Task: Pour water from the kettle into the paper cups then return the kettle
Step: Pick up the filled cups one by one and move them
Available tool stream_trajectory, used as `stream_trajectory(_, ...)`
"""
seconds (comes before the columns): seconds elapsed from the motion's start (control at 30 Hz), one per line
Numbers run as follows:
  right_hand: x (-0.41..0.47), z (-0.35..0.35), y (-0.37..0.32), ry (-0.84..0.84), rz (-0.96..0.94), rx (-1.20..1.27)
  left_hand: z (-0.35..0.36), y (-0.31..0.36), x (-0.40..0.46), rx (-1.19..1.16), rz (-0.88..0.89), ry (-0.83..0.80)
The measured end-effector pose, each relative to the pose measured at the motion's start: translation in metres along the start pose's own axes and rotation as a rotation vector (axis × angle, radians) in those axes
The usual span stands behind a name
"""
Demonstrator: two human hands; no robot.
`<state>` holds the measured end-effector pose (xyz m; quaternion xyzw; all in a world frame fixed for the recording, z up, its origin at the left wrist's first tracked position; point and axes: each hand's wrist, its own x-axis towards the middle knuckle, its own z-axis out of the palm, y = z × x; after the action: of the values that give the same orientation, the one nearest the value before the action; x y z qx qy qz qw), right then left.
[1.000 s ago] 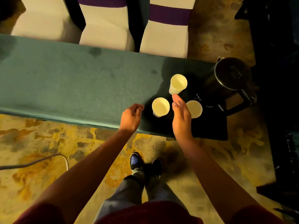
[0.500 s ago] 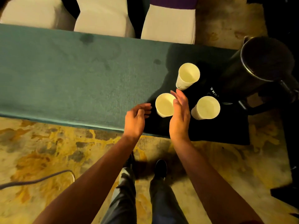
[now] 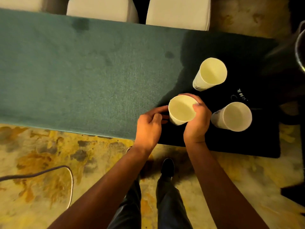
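Three white paper cups stand on a black mat (image 3: pixel 247 142) at the table's right end. My right hand (image 3: pixel 197 123) is wrapped around the nearest cup (image 3: pixel 181 111), fingers over its far side and thumb on its rim. Just left of that cup, my left hand (image 3: pixel 149 125) has its fingertips curled toward the cup's base; whether they touch it I cannot tell. A second cup (image 3: pixel 211 74) stands farther back, a third cup (image 3: pixel 235 116) to the right. Only the dark kettle's (image 3: pixel 299 52) rim and side show, cut off by the right edge of the view.
A green cloth covers the long table (image 3: pixel 74 71), whose near edge runs above a patterned yellow carpet. Three white chair backs (image 3: pixel 178 12) line the far side. A grey cable (image 3: pixel 66 176) loops on the floor at the left. My shoes (image 3: pixel 167 167) are below the table edge.
Both hands have closed in on the nearest cup; the right hand, flat beside it before, now grips it. The view has moved closer, pushing the kettle to the right edge.
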<state>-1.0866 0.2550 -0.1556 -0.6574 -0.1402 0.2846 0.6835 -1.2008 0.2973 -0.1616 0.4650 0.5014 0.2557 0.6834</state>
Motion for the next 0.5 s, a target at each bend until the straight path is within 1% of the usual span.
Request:
stream_trajectory(0.07, 0.002, 0.002, -0.009, -0.016, -0.022, 0.01, 0.003, 0.003, 0.002, -0.069, -0.022, 0.011)
stream_trajectory(0.1, 0.002, 0.003, -0.013, -0.021, -0.037, 0.02, 0.005, 0.006, 0.004, -0.132, -0.061, 0.019)
stream_trajectory(0.17, 0.001, 0.006, -0.022, -0.051, -0.095, 0.033, 0.01, 0.014, 0.008, -0.352, -0.216, 0.023)
stream_trajectory(0.23, -0.003, 0.01, -0.03, -0.095, -0.141, 0.043, 0.017, 0.026, 0.011, -0.611, -0.375, -0.026)
stream_trajectory(0.27, -0.004, 0.014, -0.034, -0.114, -0.161, 0.055, 0.019, 0.032, 0.011, -0.732, -0.427, -0.058)
stream_trajectory(0.33, -0.005, 0.024, -0.042, -0.176, -0.192, 0.08, 0.024, 0.047, 0.01, -0.901, -0.471, -0.094)
stream_trajectory(0.4, -0.006, 0.034, -0.051, -0.23, -0.186, 0.089, 0.027, 0.056, 0.009, -0.985, -0.484, -0.098)
stream_trajectory(0.5, -0.008, 0.045, -0.059, -0.247, -0.172, 0.13, 0.022, 0.069, 0.01, -1.007, -0.488, -0.051)
